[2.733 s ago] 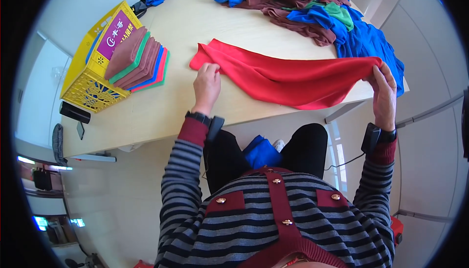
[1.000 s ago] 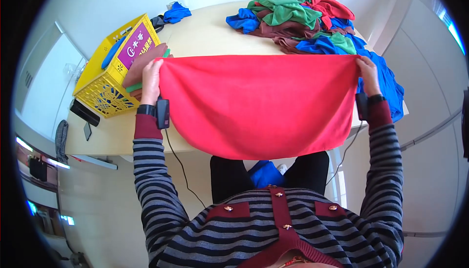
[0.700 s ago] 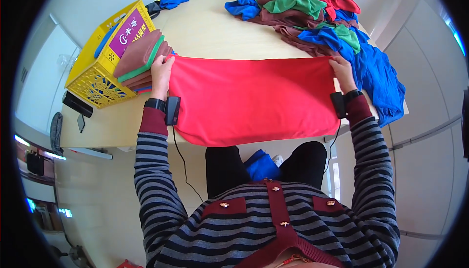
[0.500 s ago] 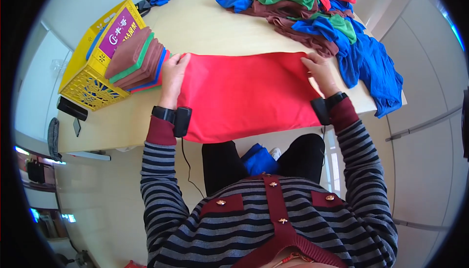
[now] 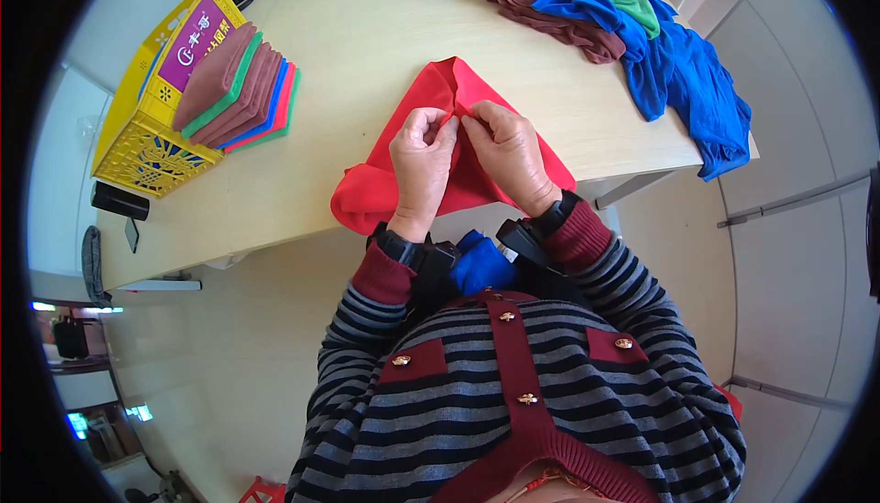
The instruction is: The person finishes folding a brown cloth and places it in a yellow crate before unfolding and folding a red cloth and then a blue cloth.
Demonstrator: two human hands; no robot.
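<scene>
A red cloth [image 5: 379, 157] lies at the table's front edge, its top gathered to a peak and its near part hanging over the edge. My left hand [image 5: 423, 164] pinches the cloth close to its middle. Right beside it, my right hand [image 5: 510, 150] pinches the cloth too, the fingertips of both hands almost meeting. Both hands are closed, and the fabric right under the fingers is partly hidden. To the left stands a stack of folded cloths [image 5: 247, 100] in brown, green, blue and red.
A yellow plastic basket [image 5: 137, 141] stands behind the stack. Loose blue, brown, green and red cloths [image 5: 632, 31] are heaped at the far right, with blue ones [image 5: 701, 104] hanging over the edge. A black cylinder [image 5: 120, 201] and a phone-like flat object [image 5: 133, 235] lie at the left.
The red cloth was stretched wide between my two hands. Both hands have come together at its middle, and the cloth is now bunched into a peaked shape, lower on the table.
</scene>
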